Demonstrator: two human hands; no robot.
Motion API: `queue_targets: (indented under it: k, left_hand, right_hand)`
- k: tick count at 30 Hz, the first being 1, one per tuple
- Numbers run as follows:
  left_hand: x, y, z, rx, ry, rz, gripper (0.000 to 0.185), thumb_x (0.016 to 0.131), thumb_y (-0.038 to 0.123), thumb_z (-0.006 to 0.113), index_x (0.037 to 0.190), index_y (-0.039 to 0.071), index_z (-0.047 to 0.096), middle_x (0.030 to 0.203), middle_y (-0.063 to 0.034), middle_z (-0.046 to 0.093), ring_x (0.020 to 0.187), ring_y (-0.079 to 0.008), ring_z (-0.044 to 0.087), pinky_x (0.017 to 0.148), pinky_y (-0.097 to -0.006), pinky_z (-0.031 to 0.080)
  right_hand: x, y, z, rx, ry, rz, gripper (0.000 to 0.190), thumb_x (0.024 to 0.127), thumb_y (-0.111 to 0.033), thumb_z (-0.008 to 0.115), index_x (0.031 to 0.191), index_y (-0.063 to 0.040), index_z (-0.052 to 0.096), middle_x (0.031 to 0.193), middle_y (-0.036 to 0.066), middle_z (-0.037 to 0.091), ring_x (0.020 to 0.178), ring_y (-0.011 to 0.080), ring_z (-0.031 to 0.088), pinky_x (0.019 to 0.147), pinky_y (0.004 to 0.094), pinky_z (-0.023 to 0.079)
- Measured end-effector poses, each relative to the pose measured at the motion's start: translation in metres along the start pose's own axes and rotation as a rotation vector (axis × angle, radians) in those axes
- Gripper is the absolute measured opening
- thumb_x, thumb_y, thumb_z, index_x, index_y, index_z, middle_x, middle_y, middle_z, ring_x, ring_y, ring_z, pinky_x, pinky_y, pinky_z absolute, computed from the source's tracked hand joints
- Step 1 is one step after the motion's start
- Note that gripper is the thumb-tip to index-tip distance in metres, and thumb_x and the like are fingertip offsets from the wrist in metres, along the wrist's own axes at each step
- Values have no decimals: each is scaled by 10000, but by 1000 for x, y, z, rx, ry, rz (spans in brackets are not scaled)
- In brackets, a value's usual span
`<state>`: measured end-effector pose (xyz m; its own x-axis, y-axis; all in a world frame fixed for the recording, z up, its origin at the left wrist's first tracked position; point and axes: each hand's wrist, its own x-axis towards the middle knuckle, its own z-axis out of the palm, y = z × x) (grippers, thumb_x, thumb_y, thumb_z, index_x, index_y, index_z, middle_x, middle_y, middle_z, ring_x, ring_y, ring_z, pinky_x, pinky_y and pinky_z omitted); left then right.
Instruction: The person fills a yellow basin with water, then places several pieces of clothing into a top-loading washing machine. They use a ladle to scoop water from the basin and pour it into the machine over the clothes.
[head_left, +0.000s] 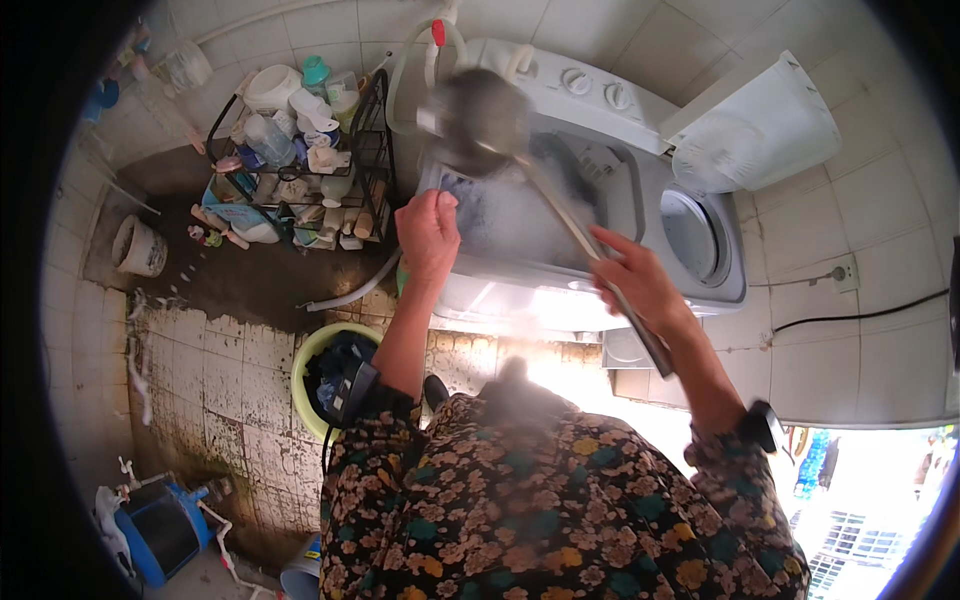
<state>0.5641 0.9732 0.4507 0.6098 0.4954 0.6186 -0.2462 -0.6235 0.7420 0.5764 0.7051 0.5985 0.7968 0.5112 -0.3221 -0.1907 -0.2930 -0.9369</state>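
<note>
My right hand (637, 281) grips the long handle of a metal ladle (559, 199). The ladle's large round bowl is motion-blurred and hangs over the left rear corner of a twin-tub washing machine (517, 281). Below the handle is the open wash tub (510, 217), with cloudy water and dark cloth partly seen in it. My left hand (427, 236) is curled into a fist near the tub's front left edge. Nothing shows in that fist. The spin tub (694, 232) stands uncovered to the right, and a raised white lid (787, 127) is behind it.
Left of the machine stands a black rack (371, 150) crowded with bottles and containers. A yellow-green basin (300, 379) of dark clothes sits on the tiled floor. A drain hose (356, 292) lies near the machine. A blue pump tank (161, 529) and white bucket (140, 246) are farther left.
</note>
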Motion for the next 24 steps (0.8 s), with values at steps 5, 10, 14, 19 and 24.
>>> queue_targets:
  k: [5, 10, 14, 19, 24]
  left_hand:
    - [3, -4, 17, 202, 44, 4, 185, 918, 131, 506, 792, 18, 582, 702, -120, 623, 667, -290, 641, 613, -364, 482]
    - [-4, -6, 13, 143, -21, -94, 181, 921, 149, 508, 767, 84, 580, 728, -49, 611, 697, -286, 574, 693, -378, 415]
    - [-1, 2, 13, 211, -10, -72, 179, 919, 149, 511, 766, 90, 582, 730, -36, 613, 709, -266, 576, 704, -363, 410]
    - [-1, 7, 12, 279, 12, -23, 181, 919, 148, 507, 763, 98, 584, 723, -34, 608, 712, -262, 573, 699, -362, 409]
    - [-3, 5, 12, 284, 0, -38, 181, 915, 163, 515, 761, 100, 585, 715, -38, 597, 699, -270, 560, 696, -370, 414]
  right_hand:
    - [5, 50, -89, -557, 327, 197, 481, 865, -98, 545, 1331, -21, 456, 706, 78, 586, 562, 138, 546, 489, 293, 448]
    - [47, 75, -125, -953, 269, 154, 330, 822, -73, 557, 1151, -50, 541, 653, 89, 547, 537, 148, 532, 484, 334, 451]
    - [39, 60, -130, -436, 240, 419, 327, 847, -82, 532, 1171, -40, 539, 623, 63, 502, 501, 128, 488, 428, 325, 407]
    - [20, 38, -131, -270, 182, 475, 302, 868, -93, 518, 1158, -12, 545, 611, 48, 490, 463, 118, 450, 388, 290, 368]
    - [66, 44, -122, -257, 144, 376, 222, 871, -84, 501, 1059, 22, 553, 616, 54, 508, 443, 125, 455, 378, 293, 376]
